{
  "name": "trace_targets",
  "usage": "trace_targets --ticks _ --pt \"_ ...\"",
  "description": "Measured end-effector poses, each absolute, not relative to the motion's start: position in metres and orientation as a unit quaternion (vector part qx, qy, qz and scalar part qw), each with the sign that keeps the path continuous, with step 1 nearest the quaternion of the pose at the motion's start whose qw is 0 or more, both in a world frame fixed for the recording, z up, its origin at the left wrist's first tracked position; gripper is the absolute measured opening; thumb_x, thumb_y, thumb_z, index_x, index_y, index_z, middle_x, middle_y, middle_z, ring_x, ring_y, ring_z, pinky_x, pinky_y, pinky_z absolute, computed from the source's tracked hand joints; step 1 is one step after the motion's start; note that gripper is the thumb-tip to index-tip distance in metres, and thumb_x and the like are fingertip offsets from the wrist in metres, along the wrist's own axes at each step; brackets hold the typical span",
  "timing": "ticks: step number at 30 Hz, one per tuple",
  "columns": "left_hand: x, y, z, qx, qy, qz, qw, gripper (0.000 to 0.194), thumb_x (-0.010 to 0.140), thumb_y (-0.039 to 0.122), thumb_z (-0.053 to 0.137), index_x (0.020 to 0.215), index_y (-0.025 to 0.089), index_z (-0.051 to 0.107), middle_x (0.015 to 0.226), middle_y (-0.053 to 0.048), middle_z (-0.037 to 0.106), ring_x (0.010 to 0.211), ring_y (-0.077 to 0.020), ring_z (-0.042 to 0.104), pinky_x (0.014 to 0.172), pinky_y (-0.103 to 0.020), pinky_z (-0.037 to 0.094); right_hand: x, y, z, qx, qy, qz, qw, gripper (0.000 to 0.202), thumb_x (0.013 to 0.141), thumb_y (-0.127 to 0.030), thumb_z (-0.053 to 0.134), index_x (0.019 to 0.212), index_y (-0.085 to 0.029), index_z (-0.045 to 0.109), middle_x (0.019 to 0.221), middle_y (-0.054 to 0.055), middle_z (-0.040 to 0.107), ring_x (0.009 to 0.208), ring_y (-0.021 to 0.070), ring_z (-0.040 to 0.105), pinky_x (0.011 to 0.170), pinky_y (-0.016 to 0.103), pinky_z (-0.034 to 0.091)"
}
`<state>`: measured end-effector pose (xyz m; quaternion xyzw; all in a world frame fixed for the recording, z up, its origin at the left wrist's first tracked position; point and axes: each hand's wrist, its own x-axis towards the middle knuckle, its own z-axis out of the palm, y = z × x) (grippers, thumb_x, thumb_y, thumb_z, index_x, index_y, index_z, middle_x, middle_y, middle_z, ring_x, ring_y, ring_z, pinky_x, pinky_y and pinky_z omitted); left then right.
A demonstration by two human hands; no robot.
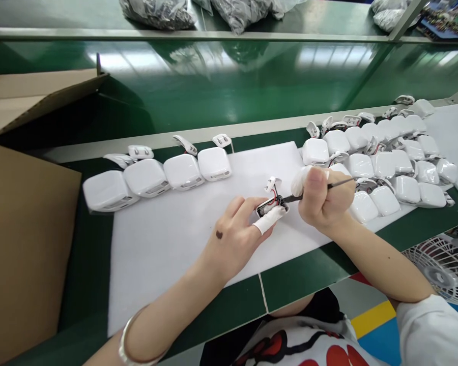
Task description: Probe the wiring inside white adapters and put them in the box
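Over white sheet — hands, tweezers, earbud-like part

Cardbd box at L, plastic bags on upper shelf, white fan lower R.

Single head-worn view, forward and down

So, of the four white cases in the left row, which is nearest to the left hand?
The rightmost case, just beyond the fingers of the left hand; the other three cases lie farther off, toward the cardboard box.
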<state>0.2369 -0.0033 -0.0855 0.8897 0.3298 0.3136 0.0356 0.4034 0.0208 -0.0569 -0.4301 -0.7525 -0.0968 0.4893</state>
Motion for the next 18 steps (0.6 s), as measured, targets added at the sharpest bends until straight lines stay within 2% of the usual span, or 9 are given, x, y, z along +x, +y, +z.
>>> trace_targets --ticks 8,12,18 --pt "0.2379 -0.0033 -0.0868 0.886 0.333 0.321 0.008 0.017 0.080 0.010 0.057 0.096 0.018 0.058 0.093 -0.007 0.061 0.070 -0.0149 0.045 0.059 -0.026 0.045 0.3996 0.0260 -0.0660 -0.393 -0.777 -0.173 0.460 0.053 0.098 -0.025 0.021 0.047 -0.020 0.033 0.042 -0.004 0.026 0.036 0.0084 0.024 0.036 0.024 0.024" --pt "0.2390 -0.0058 -0.0867 0.891 0.332 0.310 0.006 0.020 0.079 0.007 0.058 0.097 0.017 0.059 0.097 -0.009 0.062 0.075 -0.0166 0.047 0.062 -0.028 0.047 0.4003 0.0241 -0.0660 -0.429 -0.767 -0.122 0.461 0.052 0.099 -0.024 0.022 0.049 -0.020 0.038 0.042 -0.004 0.026 0.035 0.0082 0.024 0.037 0.024 0.026" --pt "0.2388 -0.0070 -0.0870 0.890 0.339 0.306 0.009 0.018 0.080 0.008 0.057 0.096 0.016 0.061 0.100 -0.010 0.062 0.076 -0.0174 0.047 0.064 -0.029 0.048 0.4032 0.0195 -0.0591 -0.442 -0.720 -0.137 0.517 0.052 0.098 -0.027 0.027 0.047 -0.020 0.035 0.044 -0.003 0.026 0.037 0.0090 0.026 0.039 0.025 0.026"
